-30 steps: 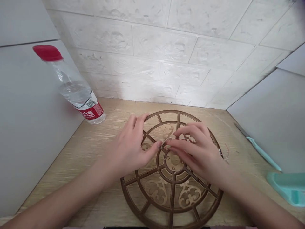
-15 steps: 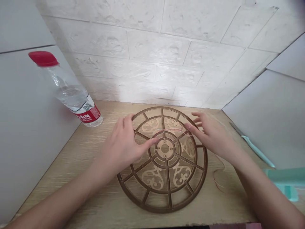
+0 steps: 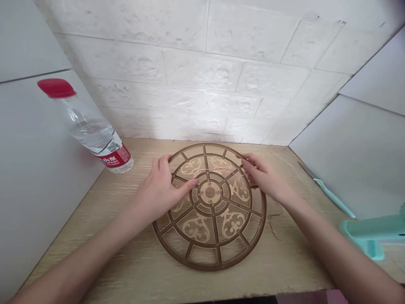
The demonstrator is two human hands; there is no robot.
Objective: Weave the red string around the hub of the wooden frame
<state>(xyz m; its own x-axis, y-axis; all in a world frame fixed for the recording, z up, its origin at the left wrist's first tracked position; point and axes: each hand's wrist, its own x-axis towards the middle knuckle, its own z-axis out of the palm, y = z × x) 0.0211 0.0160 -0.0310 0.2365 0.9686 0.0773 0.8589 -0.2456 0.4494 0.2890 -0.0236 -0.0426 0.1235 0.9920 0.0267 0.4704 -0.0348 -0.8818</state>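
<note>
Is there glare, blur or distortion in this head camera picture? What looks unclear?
In the head view, the wide lens bends the lines of the white brick wall, with a bright patch low down; the round panel looks sharp, but the thin thread near the right hand is faint; a dark blur sits in the top right corner.
</note>
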